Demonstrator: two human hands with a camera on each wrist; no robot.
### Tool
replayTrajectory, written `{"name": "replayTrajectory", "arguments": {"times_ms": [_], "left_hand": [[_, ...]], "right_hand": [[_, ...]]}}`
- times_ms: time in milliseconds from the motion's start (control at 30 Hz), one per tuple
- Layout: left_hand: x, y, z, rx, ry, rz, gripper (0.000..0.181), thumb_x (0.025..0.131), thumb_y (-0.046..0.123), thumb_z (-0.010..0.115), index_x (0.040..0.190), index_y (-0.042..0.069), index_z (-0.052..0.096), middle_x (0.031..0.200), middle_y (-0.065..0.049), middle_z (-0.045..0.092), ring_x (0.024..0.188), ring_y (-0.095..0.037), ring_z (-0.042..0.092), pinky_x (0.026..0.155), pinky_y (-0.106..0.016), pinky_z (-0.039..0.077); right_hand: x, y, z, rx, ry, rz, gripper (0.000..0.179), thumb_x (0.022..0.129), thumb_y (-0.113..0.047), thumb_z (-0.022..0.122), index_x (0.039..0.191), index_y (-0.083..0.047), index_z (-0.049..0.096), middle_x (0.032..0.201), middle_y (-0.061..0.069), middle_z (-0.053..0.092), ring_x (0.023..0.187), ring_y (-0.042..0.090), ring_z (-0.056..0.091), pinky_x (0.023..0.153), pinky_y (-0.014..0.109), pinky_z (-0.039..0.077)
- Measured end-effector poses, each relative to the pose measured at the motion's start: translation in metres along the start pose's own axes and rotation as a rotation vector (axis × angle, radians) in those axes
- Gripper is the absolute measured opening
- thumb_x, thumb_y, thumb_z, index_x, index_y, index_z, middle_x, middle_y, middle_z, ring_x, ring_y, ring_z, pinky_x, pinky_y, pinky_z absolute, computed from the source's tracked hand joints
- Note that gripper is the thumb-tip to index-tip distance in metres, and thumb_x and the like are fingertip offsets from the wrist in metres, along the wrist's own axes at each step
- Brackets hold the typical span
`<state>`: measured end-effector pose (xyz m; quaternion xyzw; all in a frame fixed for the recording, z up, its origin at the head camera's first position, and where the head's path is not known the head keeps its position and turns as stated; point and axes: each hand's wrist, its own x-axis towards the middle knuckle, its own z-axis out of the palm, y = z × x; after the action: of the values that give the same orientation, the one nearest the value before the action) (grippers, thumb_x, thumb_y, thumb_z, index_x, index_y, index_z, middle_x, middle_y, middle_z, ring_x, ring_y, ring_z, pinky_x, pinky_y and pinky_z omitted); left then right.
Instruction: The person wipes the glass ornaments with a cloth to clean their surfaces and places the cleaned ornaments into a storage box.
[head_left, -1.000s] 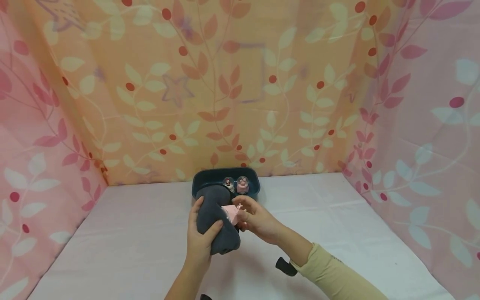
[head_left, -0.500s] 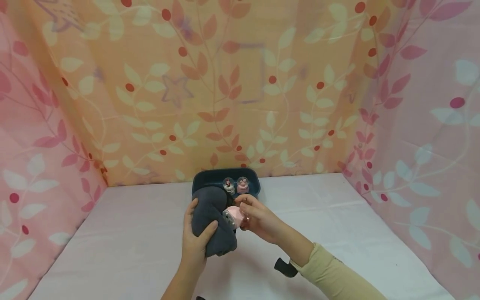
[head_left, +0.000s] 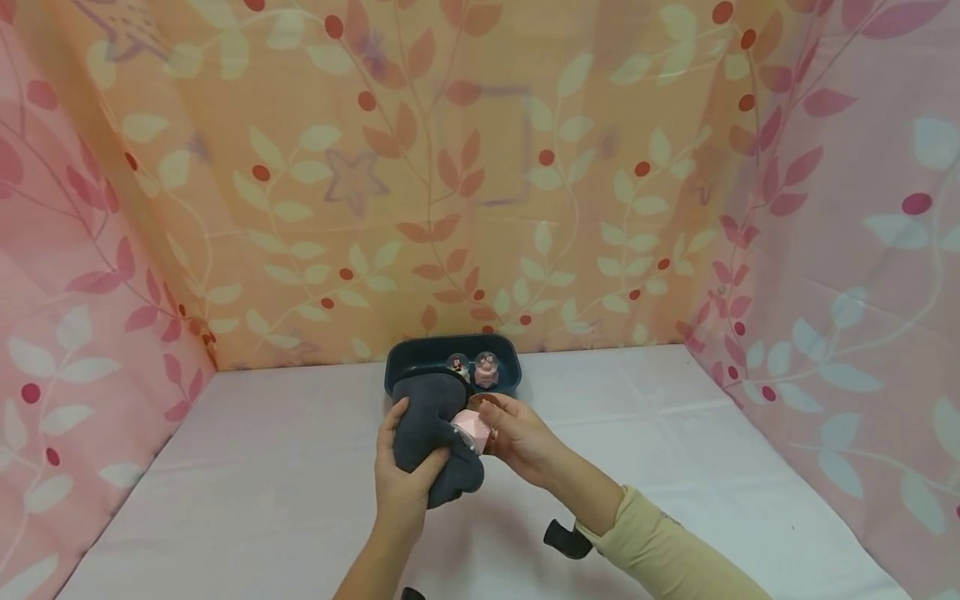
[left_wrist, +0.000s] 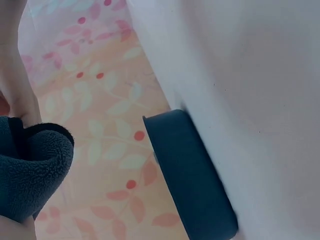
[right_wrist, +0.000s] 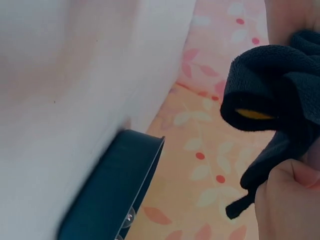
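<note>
My left hand [head_left: 405,483] grips a folded dark blue-grey cloth [head_left: 429,425], thumb on top, above the table. At the cloth's right side, my right hand [head_left: 528,442] pinches a small pink faceted object [head_left: 471,429] that looks like a snow globe's base. One end of it lies against the cloth, whose fold partly hides it. The right wrist view shows the fuzzy cloth [right_wrist: 270,70] with a black edge and a patch of yellow inside, and my right hand [right_wrist: 287,205] beside it. The left wrist view catches only a curled end of the cloth [left_wrist: 42,165].
Behind the hands, a dark teal tray [head_left: 420,343] stands by the patterned back curtain [head_left: 450,208]. Two small snow globes, one pink [head_left: 487,369] and one whitish [head_left: 458,364], sit in it. A black piece [head_left: 567,539] shows by the right sleeve [head_left: 667,542].
The cloth and left hand shift slightly left, then back right. The pink object tilts away from the cloth, showing more of its end, and now lies against the cloth's fold again.
</note>
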<state>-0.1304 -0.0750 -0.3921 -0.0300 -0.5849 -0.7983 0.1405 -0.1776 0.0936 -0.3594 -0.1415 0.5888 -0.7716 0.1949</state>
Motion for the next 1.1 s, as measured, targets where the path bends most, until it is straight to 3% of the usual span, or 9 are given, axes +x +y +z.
{"name": "replayTrajectory", "arguments": {"times_ms": [133, 300, 400, 533, 867, 1100], "left_hand": [[0.003, 0.000, -0.002, -0.022, 0.026, 0.013, 0.075, 0.078, -0.012, 0.063, 0.144, 0.015, 0.038, 0.142, -0.010, 0.035, 0.117, -0.024, 0.041, 0.086, -0.025, 0.048], [0.007, 0.002, -0.009, -0.120, -0.015, 0.034, 0.079, 0.080, -0.015, 0.062, 0.145, 0.016, 0.032, 0.137, -0.010, 0.036, 0.112, -0.019, 0.052, 0.084, -0.024, 0.051], [0.006, 0.003, -0.010, -0.079, -0.061, 0.024, 0.083, 0.081, -0.010, 0.066, 0.148, 0.018, 0.027, 0.140, -0.009, 0.034, 0.111, -0.018, 0.055, 0.085, -0.025, 0.051], [0.005, 0.003, -0.004, -0.005, -0.104, 0.004, 0.086, 0.082, -0.003, 0.069, 0.151, 0.019, 0.022, 0.144, -0.011, 0.030, 0.110, -0.019, 0.054, 0.086, -0.025, 0.051], [0.006, -0.002, 0.003, -0.081, 0.034, 0.063, 0.069, 0.081, -0.013, 0.061, 0.140, 0.018, 0.043, 0.137, -0.010, 0.038, 0.112, -0.022, 0.047, 0.083, -0.025, 0.051], [0.007, 0.002, -0.001, -0.113, 0.047, 0.046, 0.068, 0.081, -0.013, 0.060, 0.141, 0.014, 0.041, 0.133, -0.009, 0.040, 0.110, -0.021, 0.049, 0.082, -0.026, 0.051]], "right_hand": [[-0.001, 0.000, -0.001, -0.043, 0.025, -0.017, 0.075, 0.088, -0.047, 0.065, 0.134, 0.008, 0.042, 0.104, 0.005, 0.055, 0.082, 0.015, 0.053, 0.073, 0.025, 0.045], [-0.001, -0.001, -0.002, -0.063, 0.076, -0.027, 0.064, 0.096, -0.041, 0.057, 0.140, 0.002, 0.038, 0.097, 0.003, 0.052, 0.065, 0.012, 0.045, 0.061, 0.021, 0.039], [0.000, -0.003, -0.001, -0.047, 0.084, -0.022, 0.061, 0.100, -0.036, 0.052, 0.142, 0.004, 0.034, 0.098, 0.005, 0.050, 0.065, 0.012, 0.042, 0.061, 0.021, 0.038], [0.001, -0.003, 0.002, -0.029, 0.030, 0.026, 0.058, 0.102, -0.028, 0.048, 0.143, 0.007, 0.029, 0.105, 0.008, 0.051, 0.073, 0.014, 0.046, 0.068, 0.024, 0.041], [0.000, 0.000, 0.004, 0.032, -0.017, 0.027, 0.050, 0.100, -0.021, 0.043, 0.140, 0.006, 0.029, 0.100, 0.005, 0.052, 0.070, 0.012, 0.043, 0.065, 0.023, 0.039], [-0.001, 0.003, -0.001, 0.020, -0.005, 0.046, 0.047, 0.102, -0.023, 0.043, 0.139, 0.004, 0.031, 0.105, 0.005, 0.052, 0.070, 0.013, 0.040, 0.065, 0.024, 0.037]]}}
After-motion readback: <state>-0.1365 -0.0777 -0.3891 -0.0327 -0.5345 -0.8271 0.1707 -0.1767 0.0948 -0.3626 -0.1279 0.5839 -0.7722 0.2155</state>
